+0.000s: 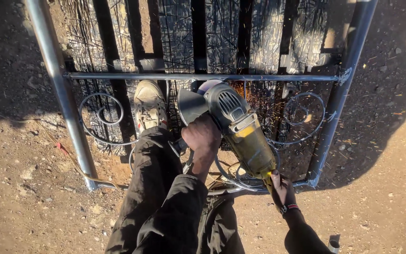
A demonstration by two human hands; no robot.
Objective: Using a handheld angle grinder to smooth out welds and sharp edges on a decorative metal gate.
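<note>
A grey and yellow angle grinder points away from me over a metal gate frame lying on the ground. My left hand grips its side handle near the disc guard. My right hand is closed on the rear end of the grinder's yellow body. Orange sparks fly off at the disc beside the frame's horizontal bar. My left foot in a pale shoe rests on the frame next to the grinder head.
The frame has two long side tubes and spiral scrollwork at both lower corners. Dark scratched boards lie under it. Sandy, stony ground surrounds everything. A short pipe end shows at the bottom right.
</note>
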